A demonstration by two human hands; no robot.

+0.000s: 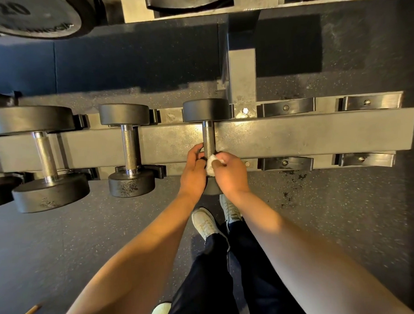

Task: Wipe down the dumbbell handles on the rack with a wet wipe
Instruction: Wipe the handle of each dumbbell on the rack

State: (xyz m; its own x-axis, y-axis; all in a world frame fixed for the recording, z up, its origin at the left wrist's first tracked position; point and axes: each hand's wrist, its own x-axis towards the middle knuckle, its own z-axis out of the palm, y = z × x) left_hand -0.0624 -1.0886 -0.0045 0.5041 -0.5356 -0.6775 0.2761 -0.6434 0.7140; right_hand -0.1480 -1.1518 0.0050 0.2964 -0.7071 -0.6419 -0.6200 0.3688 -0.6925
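- You're wiping the rightmost dumbbell handle (208, 136): your right hand (230, 171) pinches the wet wipe (210, 166), and your left hand (193, 168) grips its near end.
- Next, you likely slide the wet wipe upward.

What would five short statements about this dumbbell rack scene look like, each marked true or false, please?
1. The right hand presses a white wet wipe to the handle of the rightmost dumbbell. True.
2. The left hand hangs clear of the rack. False: it grips the near end of that same handle.
3. The cradles to the right of that dumbbell are empty. True.
4. The wipe is on the second dumbbell from the right. False: that neighbouring dumbbell is untouched.
5. The shoes are black. False: they are white.
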